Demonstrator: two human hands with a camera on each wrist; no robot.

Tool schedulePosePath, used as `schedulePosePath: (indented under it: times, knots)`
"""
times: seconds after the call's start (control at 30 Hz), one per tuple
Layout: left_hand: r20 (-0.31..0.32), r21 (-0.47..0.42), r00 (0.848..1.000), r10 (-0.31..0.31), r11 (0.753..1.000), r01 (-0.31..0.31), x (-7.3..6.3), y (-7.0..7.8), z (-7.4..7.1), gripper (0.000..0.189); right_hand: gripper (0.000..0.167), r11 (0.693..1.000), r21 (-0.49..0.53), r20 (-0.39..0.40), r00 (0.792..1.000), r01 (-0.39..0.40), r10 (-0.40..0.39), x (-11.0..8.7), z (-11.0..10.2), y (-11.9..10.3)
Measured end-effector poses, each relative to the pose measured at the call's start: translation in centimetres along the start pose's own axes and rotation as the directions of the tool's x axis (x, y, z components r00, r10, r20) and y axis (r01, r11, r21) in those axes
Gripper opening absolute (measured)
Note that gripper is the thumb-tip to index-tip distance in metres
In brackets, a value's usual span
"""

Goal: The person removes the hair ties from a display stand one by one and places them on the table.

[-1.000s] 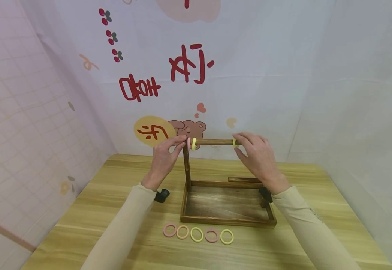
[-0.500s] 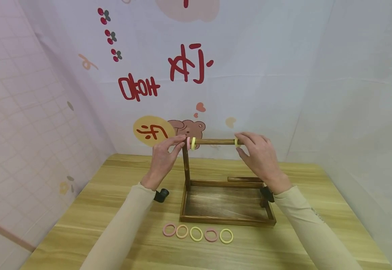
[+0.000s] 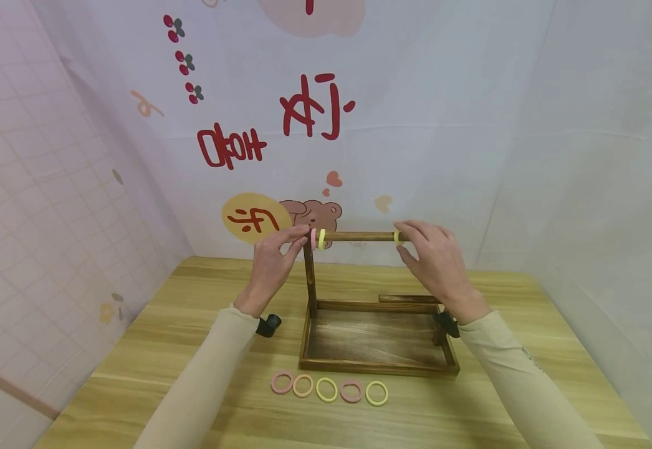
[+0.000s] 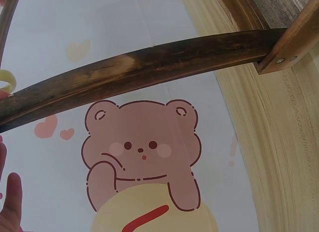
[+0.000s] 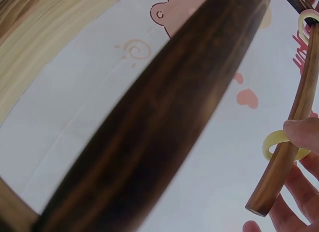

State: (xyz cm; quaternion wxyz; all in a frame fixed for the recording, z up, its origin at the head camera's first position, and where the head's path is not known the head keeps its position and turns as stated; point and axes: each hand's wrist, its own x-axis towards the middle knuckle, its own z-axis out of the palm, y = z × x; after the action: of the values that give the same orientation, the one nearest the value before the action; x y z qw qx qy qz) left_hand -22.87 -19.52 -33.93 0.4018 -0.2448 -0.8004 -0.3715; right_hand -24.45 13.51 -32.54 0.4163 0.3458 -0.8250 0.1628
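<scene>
The right hand (image 3: 437, 260) pinches a yellow ring (image 5: 272, 139) that sits around the rod (image 3: 359, 236), near the rod's free end at 3 o'clock. The left hand (image 3: 272, 262) touches the top of the post (image 3: 311, 277) at the rod's 9 o'clock end; whether it pinches there, I cannot tell. Just beside the post, a pink ring (image 3: 313, 239) and a second yellow ring (image 3: 322, 241) encircle the rod. Five loose rings (image 3: 318, 390) lie on the counter (image 3: 135, 349), at the tray's (image 3: 382, 368) 6 o'clock.
</scene>
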Motion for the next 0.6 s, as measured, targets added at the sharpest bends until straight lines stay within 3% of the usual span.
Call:
schedulePosePath:
  times: [0.6]
  knots:
    - [-0.010, -0.004, 1.000, 0.017, 1.000, -0.017, -0.02, 0.14, 0.09, 0.021, 0.053, 1.000, -0.011, -0.006, 1.000, -0.016, 0.016, -0.33, -0.41, 0.69]
